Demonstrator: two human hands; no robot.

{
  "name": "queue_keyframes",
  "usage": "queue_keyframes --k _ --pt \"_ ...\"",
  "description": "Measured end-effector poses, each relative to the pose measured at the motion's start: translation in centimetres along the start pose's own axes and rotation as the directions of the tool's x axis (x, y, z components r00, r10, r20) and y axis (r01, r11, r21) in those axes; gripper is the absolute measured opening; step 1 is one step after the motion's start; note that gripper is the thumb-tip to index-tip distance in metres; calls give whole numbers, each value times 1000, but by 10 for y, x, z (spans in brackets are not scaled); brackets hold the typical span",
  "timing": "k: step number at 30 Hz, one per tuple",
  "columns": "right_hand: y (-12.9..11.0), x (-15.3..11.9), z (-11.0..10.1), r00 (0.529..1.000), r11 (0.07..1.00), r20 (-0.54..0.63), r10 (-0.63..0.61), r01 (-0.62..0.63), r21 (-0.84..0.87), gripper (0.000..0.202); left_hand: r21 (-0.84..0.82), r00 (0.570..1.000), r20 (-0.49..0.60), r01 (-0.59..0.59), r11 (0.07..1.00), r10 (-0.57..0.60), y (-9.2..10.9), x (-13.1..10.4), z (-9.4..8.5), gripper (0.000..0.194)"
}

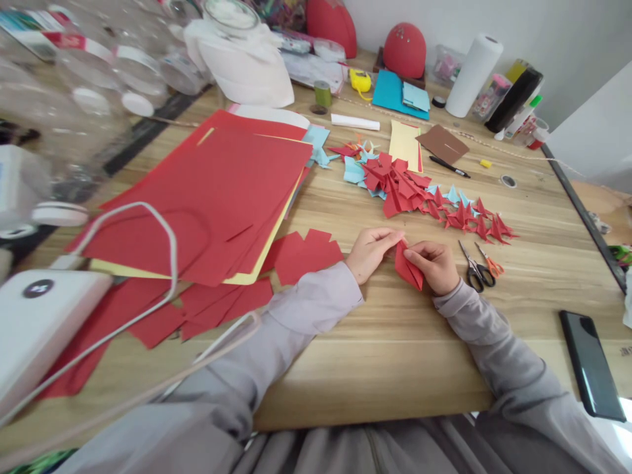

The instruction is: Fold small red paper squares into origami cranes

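Observation:
A small folded red paper (409,268) is held above the wooden table between both hands. My left hand (372,252) pinches its upper tip. My right hand (434,263) grips its right side, thumb on top. Beyond the hands lies a long pile of folded red paper pieces (399,181) with light blue ones among them. Black scissors (478,273) and orange scissors (492,263) lie just right of my right hand.
Large red sheets (217,191) and cut red pieces (306,257) lie to the left. A white power bank (54,329) with a cable is at the left edge. A black phone (591,362) lies at the right; a paper roll (474,76) stands at the back.

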State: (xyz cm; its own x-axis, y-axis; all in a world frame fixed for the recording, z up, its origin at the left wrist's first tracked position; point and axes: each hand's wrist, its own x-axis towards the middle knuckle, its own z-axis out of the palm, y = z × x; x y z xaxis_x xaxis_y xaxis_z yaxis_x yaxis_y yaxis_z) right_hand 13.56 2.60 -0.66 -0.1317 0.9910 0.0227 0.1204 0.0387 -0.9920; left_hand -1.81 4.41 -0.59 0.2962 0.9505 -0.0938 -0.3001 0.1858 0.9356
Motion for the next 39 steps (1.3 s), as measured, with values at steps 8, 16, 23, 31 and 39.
queue_keyframes --k 8,16,23,31,39 --pt "-2 0 -1 999 998 15 32 -33 56 16 142 993 -11 -116 983 119 -2 2 1 22" --pt "5 0 -4 996 983 9 90 -91 160 9 -31 988 -153 -5 1000 0 -3 3 -1 26" --pt "-6 -1 0 996 995 52 75 -79 66 24 63 980 -175 -88 994 98 -2 2 0 27" --pt "-5 1 0 993 990 73 92 -99 100 33 -48 985 -161 -73 996 64 -5 5 -1 25" --pt "0 4 1 997 982 -71 24 -10 190 32 -57 998 -31 -64 996 62 -1 0 1 31"
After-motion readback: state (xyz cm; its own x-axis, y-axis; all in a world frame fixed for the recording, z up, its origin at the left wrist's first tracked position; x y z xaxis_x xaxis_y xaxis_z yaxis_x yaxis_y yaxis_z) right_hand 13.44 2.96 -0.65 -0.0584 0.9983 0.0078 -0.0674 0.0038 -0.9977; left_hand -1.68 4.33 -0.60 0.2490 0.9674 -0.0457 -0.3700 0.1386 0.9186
